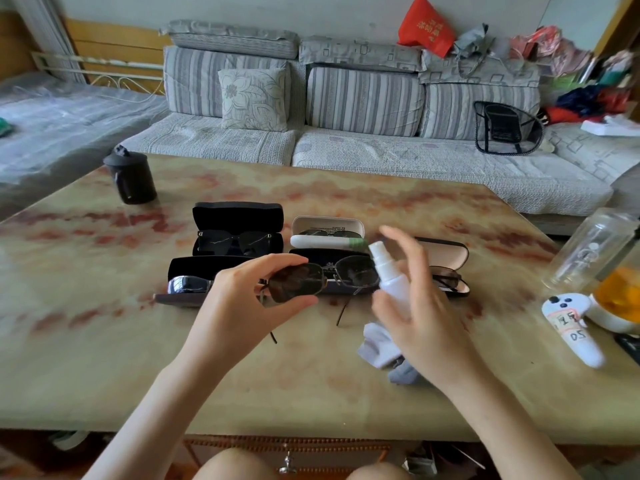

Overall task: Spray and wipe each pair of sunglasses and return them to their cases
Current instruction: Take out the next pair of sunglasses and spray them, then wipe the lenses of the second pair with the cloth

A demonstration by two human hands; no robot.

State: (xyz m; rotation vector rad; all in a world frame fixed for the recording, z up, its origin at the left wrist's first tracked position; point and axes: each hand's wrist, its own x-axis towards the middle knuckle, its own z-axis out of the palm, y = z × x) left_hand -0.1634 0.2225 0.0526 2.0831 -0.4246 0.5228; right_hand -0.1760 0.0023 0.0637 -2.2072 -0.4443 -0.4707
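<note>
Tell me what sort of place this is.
Most likely a home living room: a striped cushioned sofa behind a marble-patterned coffee table, with bags and household clutter piled at the sofa's far end.

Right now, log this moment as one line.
left hand: holds sunglasses | right hand: spray bottle aimed at lens | cloth: on table | wipe: pending

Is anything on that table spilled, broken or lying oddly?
Nothing looks spilled or broken. The only untidy bit is the grey cloth, crumpled on the table under the right hand. The open cases sit in neat rows.
</note>
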